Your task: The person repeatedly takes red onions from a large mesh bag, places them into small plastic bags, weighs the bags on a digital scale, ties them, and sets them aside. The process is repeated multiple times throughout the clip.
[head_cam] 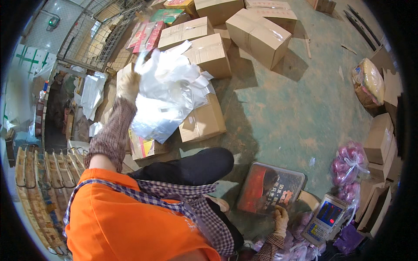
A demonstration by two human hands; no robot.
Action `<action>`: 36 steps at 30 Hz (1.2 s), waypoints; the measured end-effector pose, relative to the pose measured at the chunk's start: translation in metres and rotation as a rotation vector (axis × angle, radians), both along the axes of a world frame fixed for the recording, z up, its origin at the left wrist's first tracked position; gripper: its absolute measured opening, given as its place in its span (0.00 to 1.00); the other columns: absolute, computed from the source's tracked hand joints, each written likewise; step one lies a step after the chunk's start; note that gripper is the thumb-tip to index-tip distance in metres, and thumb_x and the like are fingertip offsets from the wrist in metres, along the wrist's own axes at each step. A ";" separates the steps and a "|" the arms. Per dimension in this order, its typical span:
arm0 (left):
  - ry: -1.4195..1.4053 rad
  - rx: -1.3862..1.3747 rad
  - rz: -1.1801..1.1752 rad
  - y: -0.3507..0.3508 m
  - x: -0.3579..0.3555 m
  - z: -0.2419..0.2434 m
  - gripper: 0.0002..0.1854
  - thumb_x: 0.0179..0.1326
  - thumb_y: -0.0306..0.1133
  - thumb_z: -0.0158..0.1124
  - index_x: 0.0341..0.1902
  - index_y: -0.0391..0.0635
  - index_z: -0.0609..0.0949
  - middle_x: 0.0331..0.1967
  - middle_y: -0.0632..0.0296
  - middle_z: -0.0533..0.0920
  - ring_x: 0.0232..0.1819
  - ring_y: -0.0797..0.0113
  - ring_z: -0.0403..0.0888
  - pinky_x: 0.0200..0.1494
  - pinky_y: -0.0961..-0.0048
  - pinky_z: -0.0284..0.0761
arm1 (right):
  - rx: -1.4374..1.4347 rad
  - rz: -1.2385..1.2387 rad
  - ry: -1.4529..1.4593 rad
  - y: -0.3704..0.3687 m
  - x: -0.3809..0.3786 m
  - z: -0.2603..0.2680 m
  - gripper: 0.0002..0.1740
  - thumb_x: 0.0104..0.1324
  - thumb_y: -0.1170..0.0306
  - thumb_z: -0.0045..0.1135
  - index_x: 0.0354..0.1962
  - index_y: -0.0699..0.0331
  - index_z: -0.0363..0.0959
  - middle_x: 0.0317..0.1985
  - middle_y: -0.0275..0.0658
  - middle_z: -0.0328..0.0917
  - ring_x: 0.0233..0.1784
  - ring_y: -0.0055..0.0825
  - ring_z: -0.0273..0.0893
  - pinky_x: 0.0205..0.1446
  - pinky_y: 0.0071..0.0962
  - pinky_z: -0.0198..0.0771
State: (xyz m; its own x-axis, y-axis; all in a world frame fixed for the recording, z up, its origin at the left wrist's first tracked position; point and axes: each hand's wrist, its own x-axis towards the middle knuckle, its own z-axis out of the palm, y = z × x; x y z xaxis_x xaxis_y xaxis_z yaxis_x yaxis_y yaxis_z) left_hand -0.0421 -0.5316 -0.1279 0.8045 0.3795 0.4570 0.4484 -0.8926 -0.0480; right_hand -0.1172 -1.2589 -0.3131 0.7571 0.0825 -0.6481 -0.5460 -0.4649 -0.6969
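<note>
My left hand (128, 85), in a pale work glove, is closed at the edge of a heap of white and clear plastic bags (166, 84); motion blurs it. A blurred strip of plastic rises from its fingers. The bags lie over closed cardboard boxes (204, 119). My right hand (281, 219), also gloved, is at the near edge of a weighing scale's platform (271, 189). Its fingers are curled, and I cannot tell whether it grips anything. Beside it stands the scale's display unit (325, 218), lit with red digits. Bags of purplish-red round produce (349, 163) lie around the display.
Several taped cartons (258, 36) stand on the worn green floor (274, 120). Wire cages (98, 36) stand at the upper left, stacked crates (49, 195) at the lower left. An open cardboard box (374, 212) and a wrapped bundle (369, 83) line the right side.
</note>
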 end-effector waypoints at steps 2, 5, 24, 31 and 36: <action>0.275 0.112 0.111 -0.005 -0.056 -0.055 0.08 0.56 0.34 0.54 0.33 0.43 0.78 0.25 0.54 0.78 0.29 0.57 0.77 0.33 0.64 0.72 | -0.017 0.006 0.161 0.010 -0.007 0.018 0.12 0.59 0.74 0.49 0.41 0.64 0.73 0.35 0.35 0.74 0.31 0.21 0.71 0.35 0.21 0.69; 0.690 -0.797 0.374 -0.066 -0.083 -0.064 0.09 0.52 0.34 0.56 0.32 0.41 0.78 0.30 0.51 0.79 0.34 0.60 0.78 0.37 0.67 0.73 | -0.060 -0.020 0.309 0.044 -0.013 0.061 0.12 0.59 0.74 0.50 0.41 0.64 0.73 0.35 0.36 0.75 0.33 0.22 0.72 0.36 0.22 0.70; 0.008 -1.063 0.792 0.022 -0.064 -0.083 0.07 0.56 0.29 0.57 0.34 0.38 0.74 0.26 0.53 0.77 0.27 0.68 0.71 0.31 0.70 0.69 | -0.087 0.444 0.211 0.236 0.009 0.122 0.13 0.59 0.70 0.52 0.41 0.62 0.74 0.35 0.34 0.75 0.33 0.19 0.70 0.35 0.18 0.67; -0.172 -0.856 0.403 0.016 -0.082 0.040 0.15 0.60 0.28 0.53 0.19 0.40 0.64 0.13 0.61 0.59 0.19 0.73 0.58 0.24 0.73 0.61 | 0.165 0.898 -0.248 0.488 0.126 0.180 0.15 0.59 0.69 0.49 0.45 0.61 0.71 0.44 0.44 0.73 0.48 0.38 0.70 0.51 0.31 0.65; -0.458 -1.170 0.390 -0.010 -0.082 0.116 0.17 0.62 0.34 0.52 0.19 0.40 0.68 0.13 0.67 0.63 0.17 0.77 0.58 0.20 0.76 0.57 | 0.110 1.053 -0.779 0.635 0.135 0.259 0.30 0.54 0.63 0.56 0.56 0.54 0.61 0.56 0.43 0.60 0.58 0.42 0.59 0.59 0.42 0.56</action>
State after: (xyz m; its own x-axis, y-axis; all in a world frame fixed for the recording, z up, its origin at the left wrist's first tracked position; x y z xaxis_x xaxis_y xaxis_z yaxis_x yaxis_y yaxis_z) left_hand -0.1240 -0.5418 -0.0117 0.4139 0.9050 -0.0979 0.4535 -0.1117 0.8842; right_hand 0.0183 -0.6236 -0.0540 0.4682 0.8833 -0.0251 0.6011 -0.3392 -0.7236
